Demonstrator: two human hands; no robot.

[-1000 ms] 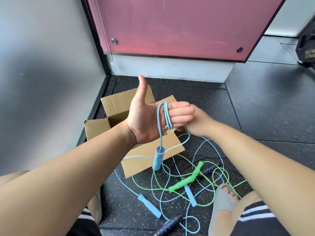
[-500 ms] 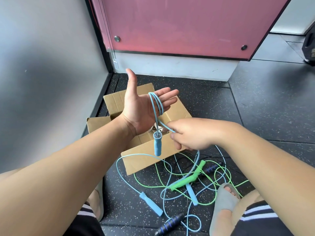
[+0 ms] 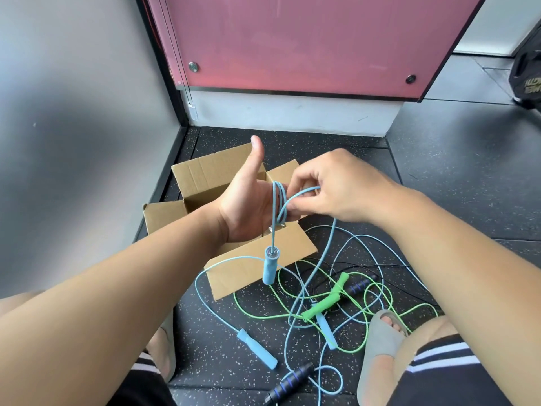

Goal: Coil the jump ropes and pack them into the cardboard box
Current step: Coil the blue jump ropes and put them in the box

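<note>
The cardboard box (image 3: 205,177) is shown open on the dark floor, flaps spread, at the foot of the grey wall. Above its opening the left hand (image 3: 248,206) is held palm up with the thumb raised. Its fingers are hidden behind the other hand, so whether they are curled cannot be told. Several turns of the blue jump rope (image 3: 276,200) are laid across this palm, their long axis running toward and away from the viewer. One blue handle (image 3: 270,266) is left hanging from them in front of the box's near flap. Just to the right, the cord is pinched between thumb and fingertips of the right hand (image 3: 339,191), which touches the turns. From the pinch the free cord falls down and rightward to the floor tangle, where the green handles (image 3: 325,300) and a black handle (image 3: 288,382) are seen. The next turn is judged to be fed leftward from the right hand, the nearer to the slack.
</note>
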